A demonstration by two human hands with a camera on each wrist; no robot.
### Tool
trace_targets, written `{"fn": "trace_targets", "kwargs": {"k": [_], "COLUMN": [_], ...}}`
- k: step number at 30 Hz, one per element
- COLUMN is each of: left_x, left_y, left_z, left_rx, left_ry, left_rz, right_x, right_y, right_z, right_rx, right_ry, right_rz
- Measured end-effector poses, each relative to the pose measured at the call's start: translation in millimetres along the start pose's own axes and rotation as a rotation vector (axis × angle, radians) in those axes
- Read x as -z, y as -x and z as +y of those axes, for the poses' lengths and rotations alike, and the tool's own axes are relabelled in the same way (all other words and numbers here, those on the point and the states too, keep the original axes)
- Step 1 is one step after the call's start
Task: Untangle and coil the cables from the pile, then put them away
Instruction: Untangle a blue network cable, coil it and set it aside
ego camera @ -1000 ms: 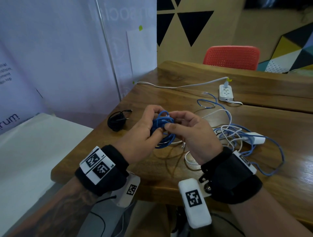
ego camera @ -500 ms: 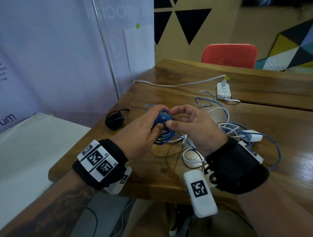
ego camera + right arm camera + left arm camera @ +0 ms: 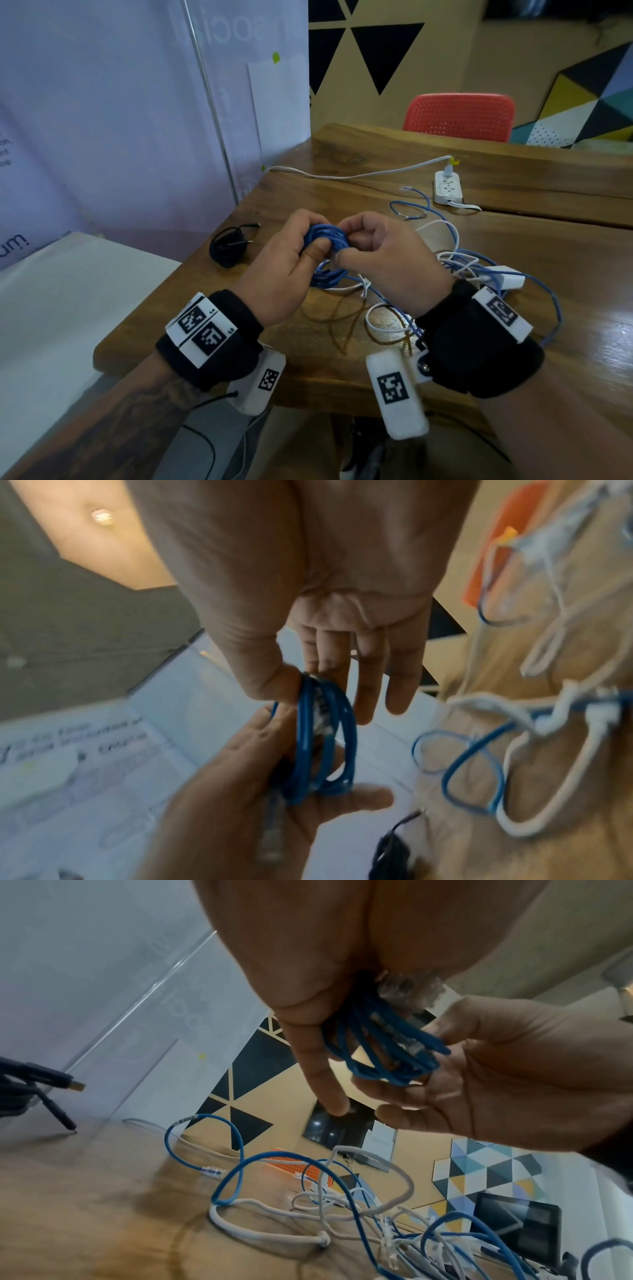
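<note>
A small coil of blue network cable [image 3: 325, 240] [image 3: 383, 1047] [image 3: 322, 748] is held between both hands above the wooden table [image 3: 274, 342]. My left hand [image 3: 291, 253] grips the coil with thumb and fingers. My right hand [image 3: 363, 246] pinches the coil's right side between thumb and forefinger, its other fingers straighter in the right wrist view. A clear plug [image 3: 272, 840] of this cable hangs under the left palm. To the right lies the tangled pile of blue and white cables [image 3: 472, 267] [image 3: 359, 1218], with a white adapter [image 3: 507, 279] in it.
A coiled black cable [image 3: 227, 245] lies at the table's left edge. A white power strip [image 3: 448, 187] with its white cord sits at the back. A second blue cable end [image 3: 409, 205] loops behind the hands. A red chair [image 3: 459, 114] stands beyond the table.
Both hands have lifted slightly and closed tighter round the blue coil; the loose blue loop seen at its left has been drawn in.
</note>
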State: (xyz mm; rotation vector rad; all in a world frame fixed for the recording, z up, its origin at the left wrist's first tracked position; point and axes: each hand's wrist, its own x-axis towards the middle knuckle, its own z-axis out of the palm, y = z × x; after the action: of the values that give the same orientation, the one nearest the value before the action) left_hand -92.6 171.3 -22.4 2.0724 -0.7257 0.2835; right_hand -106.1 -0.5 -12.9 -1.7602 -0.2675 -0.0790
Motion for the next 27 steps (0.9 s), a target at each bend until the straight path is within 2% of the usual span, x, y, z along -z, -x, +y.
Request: {"fn": "trace_targets", "kwargs": {"k": [4, 7, 11, 15, 20, 24, 27], "left_x": [-3, -3, -2, 0, -1, -3, -4], "left_y": [-2, -5, -7, -8, -5, -5, -6], "left_z": [-4, -6, -1, 5, 23, 27, 25], "left_rx": [0.035, 0.082, 0.164, 0.207, 0.249, 0.268, 0.249], "left_ry": [-0.021, -0.016, 0.111, 0.206, 0.44, 0.511, 0.417], "left_rz": [-0.004, 0.071, 0.16, 0.162, 0.126, 0.122, 0.122], "right_x": [-4, -9, -20, -29, -33, -31, -31], "right_y": [6, 11, 18, 30, 24, 22, 22], "right_z": [1, 3, 15, 19, 21, 27, 33], "right_rx": [0.134, 0.213, 0.098, 0.228, 0.271, 0.364, 0.454], "right_ry": [0.149, 0.215, -0.207, -0.205, -0.214, -0.036, 0.172], "right_rz": [0.12, 0.194, 0.145, 0.209, 0.325, 0.33, 0.351]}}
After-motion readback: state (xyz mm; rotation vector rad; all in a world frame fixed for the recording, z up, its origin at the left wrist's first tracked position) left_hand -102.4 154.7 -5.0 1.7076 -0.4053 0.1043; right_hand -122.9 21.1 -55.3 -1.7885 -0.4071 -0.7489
